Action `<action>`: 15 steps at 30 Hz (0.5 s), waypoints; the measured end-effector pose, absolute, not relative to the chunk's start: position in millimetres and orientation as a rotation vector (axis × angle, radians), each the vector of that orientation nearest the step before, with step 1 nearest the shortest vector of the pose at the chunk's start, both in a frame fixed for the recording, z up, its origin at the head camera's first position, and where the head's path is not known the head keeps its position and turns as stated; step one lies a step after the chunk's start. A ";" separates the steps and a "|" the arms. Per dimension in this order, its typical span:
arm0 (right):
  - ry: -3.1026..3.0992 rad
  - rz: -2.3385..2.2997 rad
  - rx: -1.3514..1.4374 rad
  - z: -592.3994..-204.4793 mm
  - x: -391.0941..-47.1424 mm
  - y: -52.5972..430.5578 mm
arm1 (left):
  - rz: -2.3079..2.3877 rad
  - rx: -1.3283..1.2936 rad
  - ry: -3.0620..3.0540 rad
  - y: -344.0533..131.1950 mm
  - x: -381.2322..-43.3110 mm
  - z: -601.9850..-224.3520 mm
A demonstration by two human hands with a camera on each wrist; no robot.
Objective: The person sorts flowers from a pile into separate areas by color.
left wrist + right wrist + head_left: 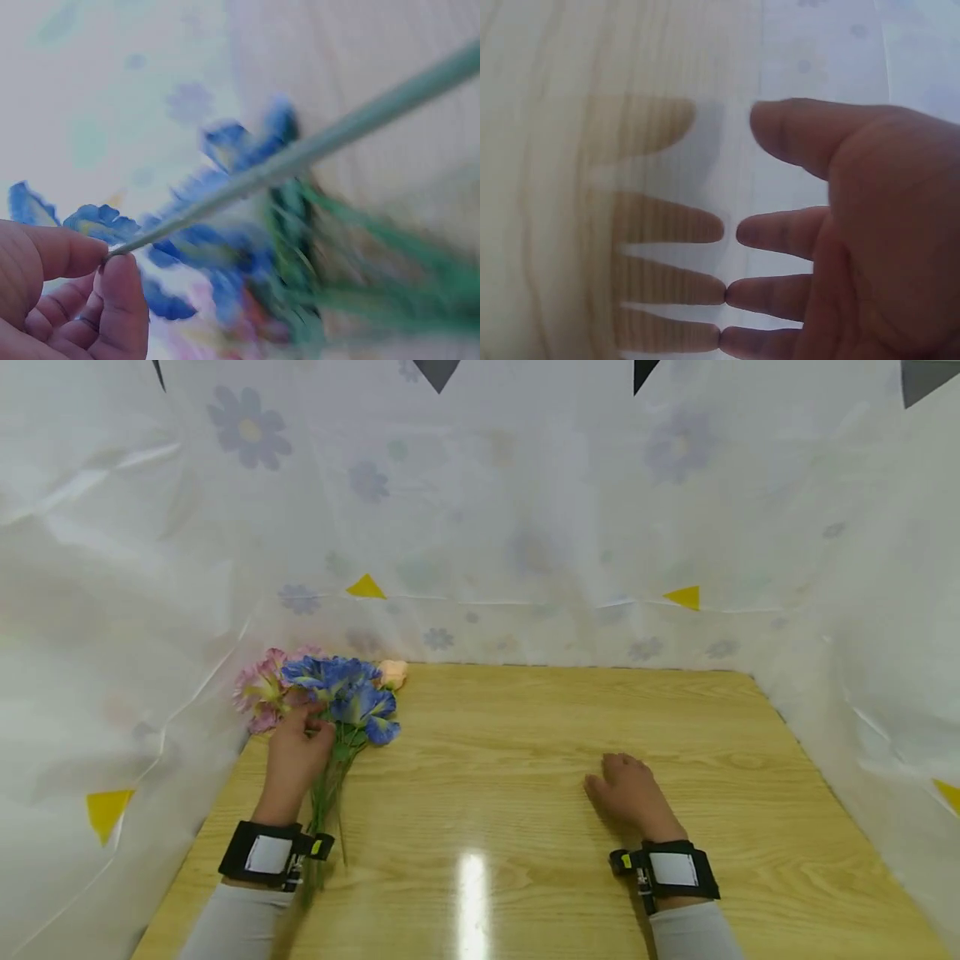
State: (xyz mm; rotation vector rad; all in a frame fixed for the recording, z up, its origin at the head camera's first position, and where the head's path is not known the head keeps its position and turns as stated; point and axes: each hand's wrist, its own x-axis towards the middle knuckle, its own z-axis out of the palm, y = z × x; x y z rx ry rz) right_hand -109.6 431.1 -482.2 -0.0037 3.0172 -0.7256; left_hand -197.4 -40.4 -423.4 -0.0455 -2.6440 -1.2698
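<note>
Right hand: the right hand (632, 793) lies on the table (525, 793), fingers spread and nearly straight, tips touching the glossy wood – it holds nothing, and its reflection shows in the right wrist view (840, 247).

Left hand: the left hand (294, 758) sits over the bunch of flowers (330, 693) near the table's left edge; in the left wrist view the thumb and forefinger (120, 292) pinch the end of one thin green stem (300, 154).

Stems: the green stems (326, 802) run back toward the person beside the left wrist, lying flat on the wood.

Blooms: blue flowers (347, 689) in the middle, pink flowers (258, 689) to their left, a peach flower (392, 673) just behind – all lying together at the far left, close to the plastic sheet (525, 527).

Progress: by my reading the work is only starting – one stem is taken between the fingers, yet the bunch lies together in one heap, nothing set apart on the wide bare wood to its right.

Left to do: everything past that first pinch, it seems; the other hand has not yet joined in.
</note>
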 end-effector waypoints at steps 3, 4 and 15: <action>3.006 -1.024 0.045 -475.6 -109.0 415.8 | -1.555 -0.079 -2.588 -18.0 -187.9 -418.6; 2.990 -1.136 0.052 -472.5 -108.3 408.0 | -1.669 -0.090 -2.569 -10.0 -183.9 -417.7; 2.833 -1.582 -0.143 -436.5 -95.1 309.4 | -2.426 -0.135 -2.183 74.7 -156.2 -427.0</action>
